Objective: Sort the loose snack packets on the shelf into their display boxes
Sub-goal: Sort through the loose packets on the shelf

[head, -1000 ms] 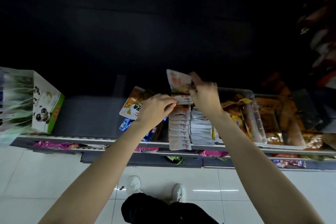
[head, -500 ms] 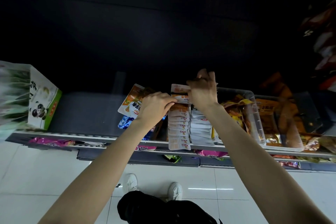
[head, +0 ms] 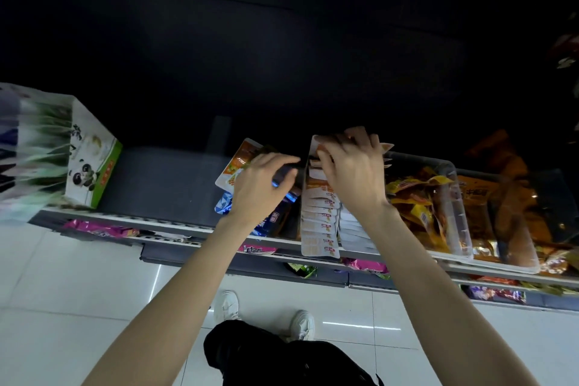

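Head view, looking down on the shelf [head: 163, 185]. Right hand [head: 351, 172] sits at the back end of the row of orange-and-white packets [head: 319, 219]; its fingers are curled over the rearmost packet [head: 316, 147], which stands tilted above the rest of the file. Exact pinch points are hidden under the knuckles. Left hand [head: 263, 185] hovers just left of the row, fingers loosely curled and slightly spread over a dark blue packet [head: 275, 219]; whether it actually holds anything, I cannot tell.

Step in hand, as I judge it: seating one packet at the rear of its file. The next move likely calls for pushing it down flush with its neighbours, then squaring the row, with the left hand steadying the side.

Counts:
- Orange-and-white packets in the row: about nine edges visible, plus the one under the right hand.
- Plain white packets [head: 354, 229] filed just beside them: at least six; further ones are hidden under the wrist.
- Clear plastic bins [head: 463, 229] to the right: two, both holding orange and yellow bags.
- Panda-print carton [head: 91, 172]: one, far left, well apart from the hands.
- Loose packets left of the row: one orange-and-white pouch [head: 238, 163] and one or two blue ones.
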Demonstrator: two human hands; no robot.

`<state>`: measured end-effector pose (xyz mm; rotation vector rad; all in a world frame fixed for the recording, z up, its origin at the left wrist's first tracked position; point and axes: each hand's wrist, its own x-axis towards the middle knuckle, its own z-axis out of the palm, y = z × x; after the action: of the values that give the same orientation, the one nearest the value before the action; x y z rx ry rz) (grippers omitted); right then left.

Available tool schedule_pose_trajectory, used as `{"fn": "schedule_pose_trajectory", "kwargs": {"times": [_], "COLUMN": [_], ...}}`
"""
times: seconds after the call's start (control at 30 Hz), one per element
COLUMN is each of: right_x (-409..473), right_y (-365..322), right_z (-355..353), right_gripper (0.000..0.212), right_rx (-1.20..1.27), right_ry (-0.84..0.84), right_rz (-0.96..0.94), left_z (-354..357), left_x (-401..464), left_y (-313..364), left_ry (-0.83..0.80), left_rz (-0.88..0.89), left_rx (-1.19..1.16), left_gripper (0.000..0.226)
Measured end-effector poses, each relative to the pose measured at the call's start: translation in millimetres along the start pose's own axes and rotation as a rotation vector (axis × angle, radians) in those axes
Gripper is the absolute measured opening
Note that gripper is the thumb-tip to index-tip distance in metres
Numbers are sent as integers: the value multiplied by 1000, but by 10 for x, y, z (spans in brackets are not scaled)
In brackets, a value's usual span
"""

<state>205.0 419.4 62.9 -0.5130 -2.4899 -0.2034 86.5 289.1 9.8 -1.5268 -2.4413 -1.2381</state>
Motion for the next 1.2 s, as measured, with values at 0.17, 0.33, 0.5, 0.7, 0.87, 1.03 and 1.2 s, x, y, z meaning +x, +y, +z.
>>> {"fn": "schedule_pose_trajectory", "kwargs": {"times": [0.17,0.33,0.5,0.7,0.87,1.03,1.2], "right_x": [-343,-357,-437,-540,-528,-549,-466], "right_y": [-657,-1084,-1131,-1091,-1105,-1126,-1140], "right_z": [121,726,1070,1138,1129,1043,712], "right_gripper": [18,38,47,54,56,55,44], "right_rx": [258,180,172,235,227,254,512], "right_ry": [-151,-791,-1040,-1031,-1035,-1013,-649], "right_rz": [-107,-47,136,149,165,198,298], "left_z": [-313,-190,51,94,-18,-383,-772], "left_x": [-486,-563,-435,-198,-158,-183,-215], "left_y": [-521,-962,-1143,-1284,-1264,-1100,-984], "left_ry": [163,-265,-322,-142,-21,338,481], "left_rz": [-378,-610,-762,-915,-905,-1131,-841], "left_rx": [14,206,99,-19,-161,-837,-485], "left_gripper": [20,42,66,51,17,13,17]}}
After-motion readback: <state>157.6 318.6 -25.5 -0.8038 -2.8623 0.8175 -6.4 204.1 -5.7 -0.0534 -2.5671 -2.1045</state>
